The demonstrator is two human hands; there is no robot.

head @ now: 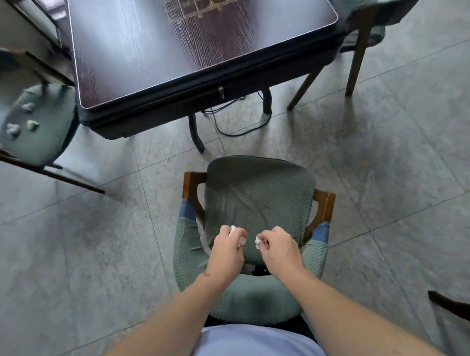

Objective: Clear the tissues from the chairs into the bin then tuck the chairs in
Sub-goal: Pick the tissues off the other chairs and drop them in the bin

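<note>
A green-covered chair (257, 195) with wooden arms stands right in front of me, pulled back from the dark table (142, 48). Over its seat, my left hand (228, 249) grips a crumpled white tissue (237, 234). Beside it, my right hand (280, 248) grips another white tissue (258, 241). Both fists are curled tight, a short gap apart. A second green chair (39, 127) at the left of the table carries three crumpled tissues (22, 122) on its seat. No bin is in view.
A third chair (366, 31) stands at the table's far right corner. A black cable (240, 117) loops on the tiled floor under the table by its legs. A dark object (457, 307) pokes in at the right edge. A wall or cabinet runs along the far left.
</note>
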